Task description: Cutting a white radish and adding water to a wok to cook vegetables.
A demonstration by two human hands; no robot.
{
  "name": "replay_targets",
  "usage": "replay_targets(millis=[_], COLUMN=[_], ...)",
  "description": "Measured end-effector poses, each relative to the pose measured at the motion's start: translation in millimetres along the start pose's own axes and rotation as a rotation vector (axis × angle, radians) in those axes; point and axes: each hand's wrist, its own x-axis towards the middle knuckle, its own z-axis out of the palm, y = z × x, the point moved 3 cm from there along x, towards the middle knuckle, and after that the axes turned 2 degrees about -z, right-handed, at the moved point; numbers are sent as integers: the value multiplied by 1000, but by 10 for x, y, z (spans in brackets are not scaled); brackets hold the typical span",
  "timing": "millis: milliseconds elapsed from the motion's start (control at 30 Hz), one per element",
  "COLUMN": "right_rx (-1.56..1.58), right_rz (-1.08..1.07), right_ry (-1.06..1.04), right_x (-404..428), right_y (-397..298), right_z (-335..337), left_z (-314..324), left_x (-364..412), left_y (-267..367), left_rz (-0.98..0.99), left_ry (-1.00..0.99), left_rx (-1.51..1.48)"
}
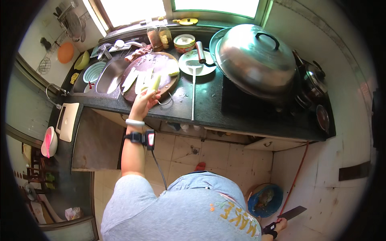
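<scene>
My left hand is at the near edge of a round wooden chopping board, with a pale green vegetable piece between its fingers. Other long pale vegetable pieces lie on the board, and a larger pale green piece sits at its right side. Low at the right, away from the counter, my right hand grips a cleaver, its dark blade pointing up and to the right. Below that blade's left lies a bin with a blue liner on the floor, holding scraps.
Right of the board, a metal spatula rests across a white plate. A wok with a domed metal lid stands farther right. The double sink is at left; glass jars and a lidded bowl stand behind.
</scene>
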Motion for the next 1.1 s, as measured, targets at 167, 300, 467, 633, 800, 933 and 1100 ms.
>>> replay_targets(millis=[167, 300, 467, 633, 800, 933, 1100], right_rx=[-93, 203, 234, -47, -25, -385, -446], right_rz=[59, 48, -67, -221, -257, -609, -844], right_ry=[10, -35, -130, -69, -18, 173, 248], right_x=[-533, -471, -583, -916, -748, -1030, -1487], right_y=[-406, -385, -538, -1036, -910, -1197, -1563], right_z=[39, -220, -545, -808, -1172, -1397, -1420], left_z=[1039, 1688, 3074, 4211, 5140, 5683, 6110], left_x=[-859, -1001, -1468, -1884, -2542, -3004, -3429], left_y=[111, -165, -606, -1300, -1903, -2309, -2829], left_rz=[79, -40, -308, -517, -599, -688, -947], left_ry=[-275, -466, -728, -918, -976, -990, -926], left_rx=[-232, -388, -512, -392, -227, -222, -320])
